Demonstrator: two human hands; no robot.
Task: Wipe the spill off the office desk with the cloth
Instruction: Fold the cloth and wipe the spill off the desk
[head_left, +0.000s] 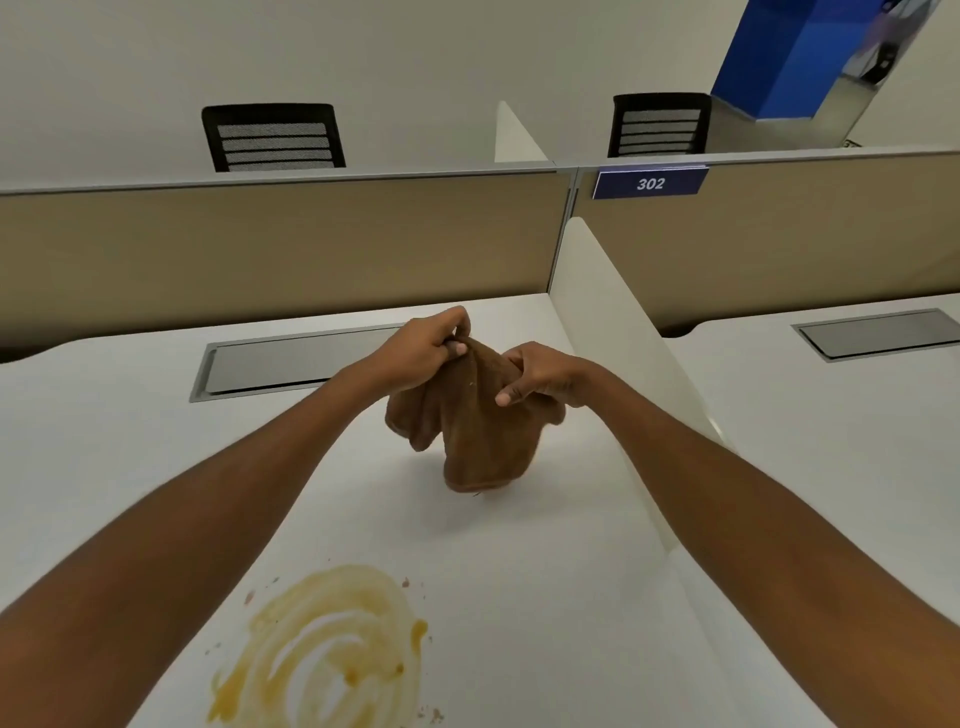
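A brown cloth (470, 441) hangs bunched above the far part of the white desk (130, 441), its lower edge just off the surface. My left hand (415, 353) pinches its upper left corner. My right hand (540, 376) grips its upper right part, thumb on the front. A yellow-brown spill (322, 649), smeared in swirls, lies on the desk near the front edge between my forearms, well short of the cloth.
A white side divider (613, 364) runs along the desk's right. A grey cable tray cover (291, 361) is set into the desk behind my left hand. A beige back partition (260, 244) carries a blue "302" label (649, 183). Two black chairs stand beyond.
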